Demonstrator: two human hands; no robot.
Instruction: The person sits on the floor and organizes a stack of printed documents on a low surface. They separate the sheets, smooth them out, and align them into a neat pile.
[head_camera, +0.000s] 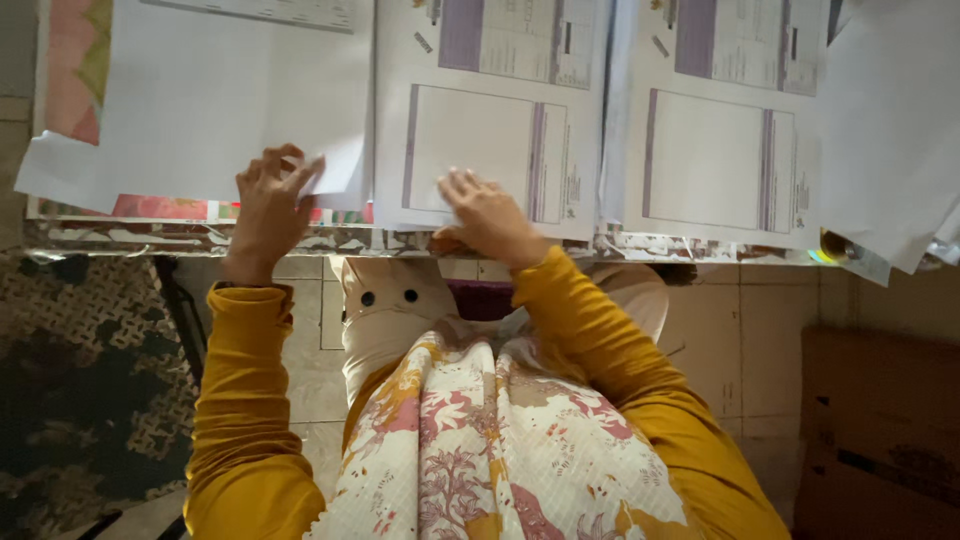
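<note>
Several stacks of white paper lie side by side on a table. My left hand (268, 205) pinches the lower right corner of the blank white stack (200, 100) at the left, fingers curled on the sheet's edge. My right hand (485, 215) rests flat on the lower part of the middle printed form (490, 130), which bears a purple-edged box. Both arms wear mustard-yellow sleeves.
A third printed form (715, 140) lies to the right, and more blank sheets (890, 120) overhang the table's edge at far right. The table's worn front edge (200, 238) runs across the view. Below are a tiled floor, a patterned mat (80, 390) and a brown box (880, 430).
</note>
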